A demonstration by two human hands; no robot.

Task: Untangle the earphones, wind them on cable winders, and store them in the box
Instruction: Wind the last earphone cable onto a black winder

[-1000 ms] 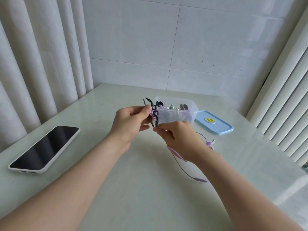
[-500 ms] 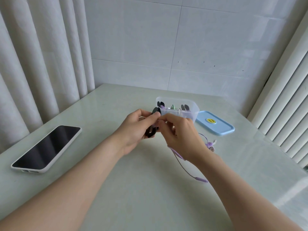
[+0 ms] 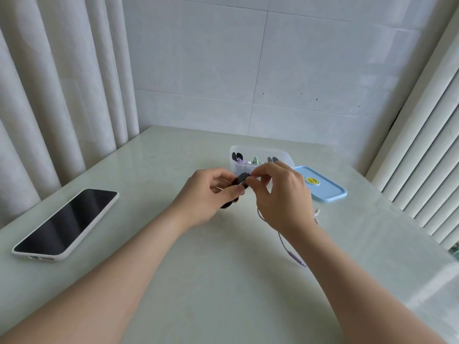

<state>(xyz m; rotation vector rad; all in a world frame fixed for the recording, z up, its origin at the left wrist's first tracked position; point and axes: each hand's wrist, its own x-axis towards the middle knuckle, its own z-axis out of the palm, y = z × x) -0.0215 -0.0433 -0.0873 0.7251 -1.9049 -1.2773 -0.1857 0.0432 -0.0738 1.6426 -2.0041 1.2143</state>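
The clear plastic box (image 3: 285,158) held wound winders (image 3: 236,156). The left hand (image 3: 208,197) gripped a black cable winder (image 3: 241,180); the right hand (image 3: 283,197) pinched a largely unwound purple earphone cable (image 3: 285,245).

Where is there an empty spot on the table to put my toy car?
Bare table lies between the phone and the left hand, and between the left forearm and the right forearm. It is crowded by the box, the blue lid, the right hand, the black cable winder and the purple earphone cable.
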